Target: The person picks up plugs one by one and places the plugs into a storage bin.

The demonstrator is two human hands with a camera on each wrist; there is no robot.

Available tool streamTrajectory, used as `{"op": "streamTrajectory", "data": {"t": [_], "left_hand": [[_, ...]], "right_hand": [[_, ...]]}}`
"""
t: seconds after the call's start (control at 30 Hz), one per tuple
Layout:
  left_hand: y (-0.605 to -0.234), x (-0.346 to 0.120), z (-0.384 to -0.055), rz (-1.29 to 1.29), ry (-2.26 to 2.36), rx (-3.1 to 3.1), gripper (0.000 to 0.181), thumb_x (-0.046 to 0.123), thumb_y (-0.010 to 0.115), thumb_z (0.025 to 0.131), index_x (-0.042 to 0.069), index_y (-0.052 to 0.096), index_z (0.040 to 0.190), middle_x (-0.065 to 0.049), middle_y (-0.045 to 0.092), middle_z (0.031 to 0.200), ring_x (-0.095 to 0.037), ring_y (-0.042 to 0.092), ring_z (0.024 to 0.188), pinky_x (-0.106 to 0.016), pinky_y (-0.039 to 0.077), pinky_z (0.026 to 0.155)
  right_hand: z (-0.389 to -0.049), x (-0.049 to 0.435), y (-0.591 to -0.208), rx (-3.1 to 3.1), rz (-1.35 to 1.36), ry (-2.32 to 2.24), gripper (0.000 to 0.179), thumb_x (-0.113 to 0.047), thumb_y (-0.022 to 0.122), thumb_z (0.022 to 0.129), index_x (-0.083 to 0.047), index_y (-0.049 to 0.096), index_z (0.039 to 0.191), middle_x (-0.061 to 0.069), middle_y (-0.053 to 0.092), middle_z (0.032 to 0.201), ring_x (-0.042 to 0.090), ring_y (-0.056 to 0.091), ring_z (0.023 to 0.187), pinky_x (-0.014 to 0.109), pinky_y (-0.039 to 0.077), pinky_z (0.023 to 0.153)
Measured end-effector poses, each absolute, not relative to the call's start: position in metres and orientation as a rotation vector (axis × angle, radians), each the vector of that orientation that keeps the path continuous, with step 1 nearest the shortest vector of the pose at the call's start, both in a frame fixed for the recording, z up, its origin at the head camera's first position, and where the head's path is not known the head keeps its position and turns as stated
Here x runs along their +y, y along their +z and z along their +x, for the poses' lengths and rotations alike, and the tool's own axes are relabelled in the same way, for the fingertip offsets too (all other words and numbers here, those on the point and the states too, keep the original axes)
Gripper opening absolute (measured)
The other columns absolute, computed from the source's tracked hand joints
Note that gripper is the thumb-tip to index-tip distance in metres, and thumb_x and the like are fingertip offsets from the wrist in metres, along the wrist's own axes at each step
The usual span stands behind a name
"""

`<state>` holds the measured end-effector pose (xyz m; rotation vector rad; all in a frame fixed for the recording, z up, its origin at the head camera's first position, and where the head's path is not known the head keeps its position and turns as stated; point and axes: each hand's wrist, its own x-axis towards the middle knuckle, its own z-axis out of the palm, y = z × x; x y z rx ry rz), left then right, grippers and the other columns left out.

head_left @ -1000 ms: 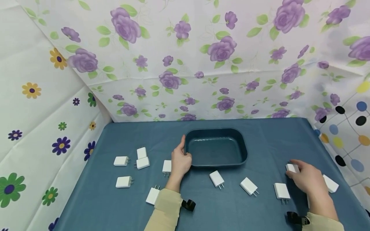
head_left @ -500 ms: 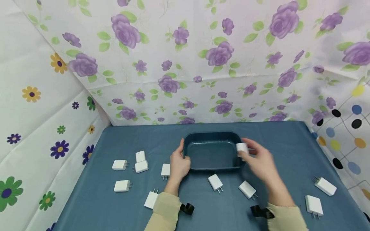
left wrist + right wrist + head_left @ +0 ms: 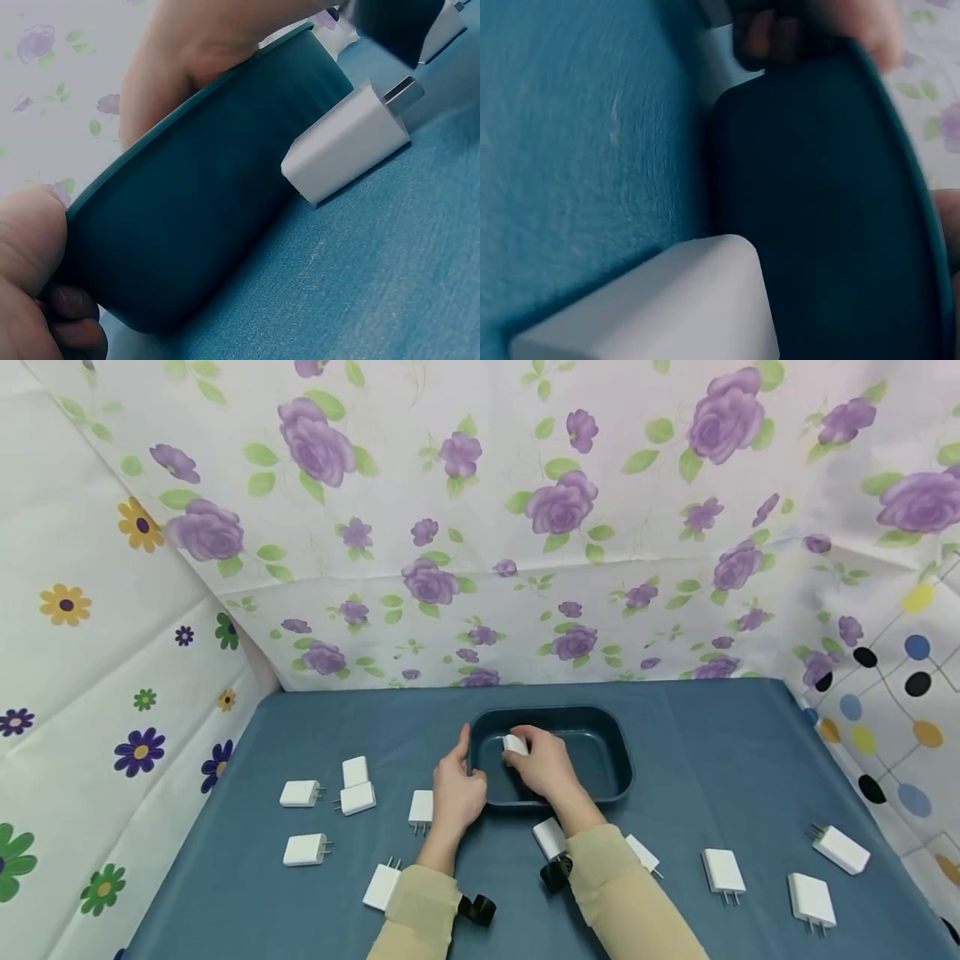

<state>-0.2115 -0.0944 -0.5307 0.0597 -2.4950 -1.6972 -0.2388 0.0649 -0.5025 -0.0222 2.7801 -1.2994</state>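
A dark teal rectangular tray (image 3: 611,752) lies on the blue cloth. My left hand (image 3: 457,789) grips its left end, with the thumb at the rim and curled fingers against the outer wall, as the left wrist view shows. Inside the tray, toward its left half, my right hand (image 3: 543,764) pinches a white plug charger (image 3: 514,744) between thumb and fingers. Just in front of the tray's near wall lies another white charger (image 3: 349,142), partly behind the right wrist in the head view. The right wrist view shows this near charger (image 3: 682,307) large; the pinched one is hidden there.
Several white chargers lie on the left of the cloth, among them a touching pair (image 3: 357,797). One charger (image 3: 422,808) sits beside the left wrist. To the right are a charger (image 3: 642,853) partly under the right sleeve and three more, including one (image 3: 840,849) near the edge.
My right hand has picked up a charger at the far right, carried it left past the tray's right rim and lowered it inside. The left hand stays on the tray's left end.
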Motion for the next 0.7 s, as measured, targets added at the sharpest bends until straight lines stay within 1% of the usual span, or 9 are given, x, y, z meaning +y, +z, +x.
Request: {"op": "streamTrajectory", "data": {"t": [0.07, 0.2, 0.37, 0.47, 0.57, 0.7], "left_hand": [[-0.530, -0.094, -0.210, 0.054, -1.710, -2.482, 0.085, -0.013, 0.051, 0.087, 0.014, 0.041, 0.167, 0.001, 0.043, 0.048, -0.012, 0.017, 0.042, -0.030, 0.020, 0.048], [-0.533, -0.092, -0.208, 0.063, -1.726, -2.460, 0.084, -0.013, 0.051, 0.087, 0.014, 0.041, 0.166, 0.004, 0.035, 0.046, -0.013, 0.015, 0.041, -0.030, 0.018, 0.047], [-0.532, -0.093, -0.207, 0.062, -1.728, -2.495, 0.084, -0.012, 0.051, 0.088, 0.015, 0.040, 0.167, 0.005, 0.038, 0.045, -0.013, 0.014, 0.042, -0.029, 0.018, 0.048], [-0.532, -0.093, -0.208, 0.051, -1.729, -2.488, 0.084, -0.011, 0.050, 0.088, 0.014, 0.039, 0.167, 0.004, 0.039, 0.046, -0.013, 0.016, 0.041, -0.029, 0.018, 0.047], [-0.531, -0.093, -0.208, 0.055, -1.725, -2.482, 0.083, -0.011, 0.050, 0.088, 0.014, 0.040, 0.167, 0.004, 0.037, 0.046, -0.013, 0.017, 0.039, -0.029, 0.018, 0.046], [-0.529, -0.094, -0.208, 0.055, -1.717, -2.491, 0.083, -0.012, 0.050, 0.088, 0.013, 0.039, 0.167, 0.005, 0.035, 0.048, -0.012, 0.019, 0.039, -0.029, 0.019, 0.046]], "right_hand": [[-0.242, 0.060, -0.504, 2.811, -0.009, -1.240, 0.048, -0.027, 0.077, 0.101, -0.011, 0.067, 0.145, 0.018, 0.067, 0.136, 0.033, 0.067, 0.107, 0.049, 0.056, 0.086], [-0.247, 0.056, -0.511, 2.864, -0.007, -1.153, 0.049, -0.033, 0.079, 0.100, -0.011, 0.069, 0.143, 0.021, 0.063, 0.134, 0.035, 0.064, 0.105, 0.050, 0.055, 0.086], [-0.247, 0.050, -0.513, 2.892, 0.019, -1.067, 0.054, -0.042, 0.079, 0.099, -0.012, 0.069, 0.142, 0.020, 0.061, 0.133, 0.035, 0.063, 0.101, 0.050, 0.055, 0.086], [-0.247, 0.048, -0.514, 2.895, 0.001, -1.043, 0.056, -0.046, 0.076, 0.100, -0.013, 0.067, 0.144, 0.020, 0.059, 0.135, 0.035, 0.064, 0.100, 0.050, 0.055, 0.085], [-0.247, 0.047, -0.514, 2.887, -0.038, -1.025, 0.057, -0.046, 0.073, 0.102, -0.013, 0.065, 0.148, 0.021, 0.057, 0.141, 0.036, 0.064, 0.101, 0.050, 0.055, 0.085], [-0.248, 0.045, -0.514, 2.888, -0.068, -0.994, 0.056, -0.041, 0.072, 0.103, -0.013, 0.062, 0.151, 0.022, 0.055, 0.144, 0.037, 0.066, 0.101, 0.051, 0.056, 0.084]]}}
